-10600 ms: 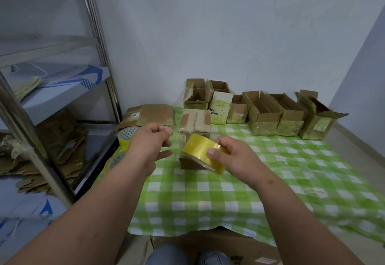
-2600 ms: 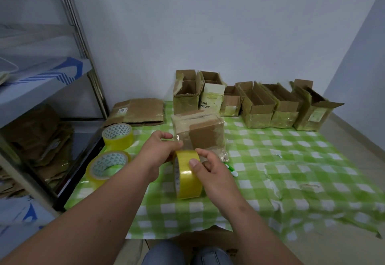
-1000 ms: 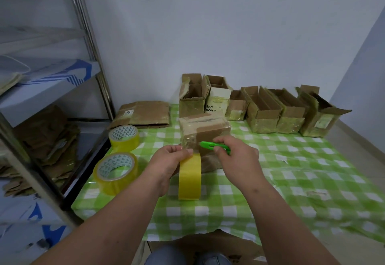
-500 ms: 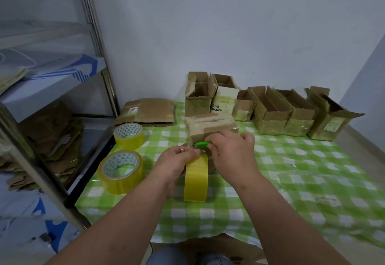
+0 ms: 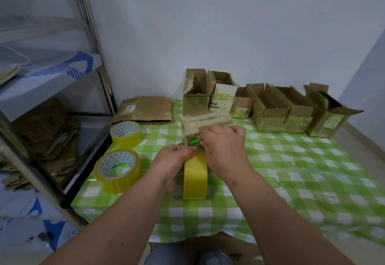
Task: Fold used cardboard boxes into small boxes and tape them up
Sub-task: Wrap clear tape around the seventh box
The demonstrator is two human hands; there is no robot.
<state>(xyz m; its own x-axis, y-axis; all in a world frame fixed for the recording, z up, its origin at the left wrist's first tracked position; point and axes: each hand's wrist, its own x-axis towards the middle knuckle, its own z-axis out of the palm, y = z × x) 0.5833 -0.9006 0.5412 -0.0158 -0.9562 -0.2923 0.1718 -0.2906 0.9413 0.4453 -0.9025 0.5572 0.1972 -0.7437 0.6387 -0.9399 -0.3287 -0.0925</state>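
The left hand [image 5: 174, 161] is gripping the yellow tape roll [image 5: 195, 178], which is standing on edge on the bench [image 5: 312, 171] under its green-and-white checked cloth; the fingers are curling over the top of the roll, pinching at the tape there. The right hand [image 5: 224, 148] is closing around a small green cutter [image 5: 195, 142], only whose tip is showing between the two hands; the right hand is sitting just above the top of the roll and touching the left hand's fingertips, so both hands are working close together, each clamped on its own thing. Just behind them a small taped cardboard box [image 5: 205, 124] is lying on the bench, wrapped in clear tape, its near side partly hidden by the right hand; whether the tape strip is joining it to the roll cannot be told.

To the left of the hands two more yellow tape rolls are lying flat; the nearer roll [image 5: 116, 171] is sitting near the bench's left edge, and the farther roll [image 5: 125, 134] is resting behind it. A flattened piece of cardboard [image 5: 145, 109] is lying at the back left against the wall. Along the back of the bench a row of open-topped small boxes [image 5: 268, 109] is standing side by side, reaching to the right edge; one of them [image 5: 223, 98] is showing a white face with print. A metal shelf rack [image 5: 91, 42] is standing to the left of the bench, with crumpled cardboard [image 5: 48, 135] piling on its lower shelf.
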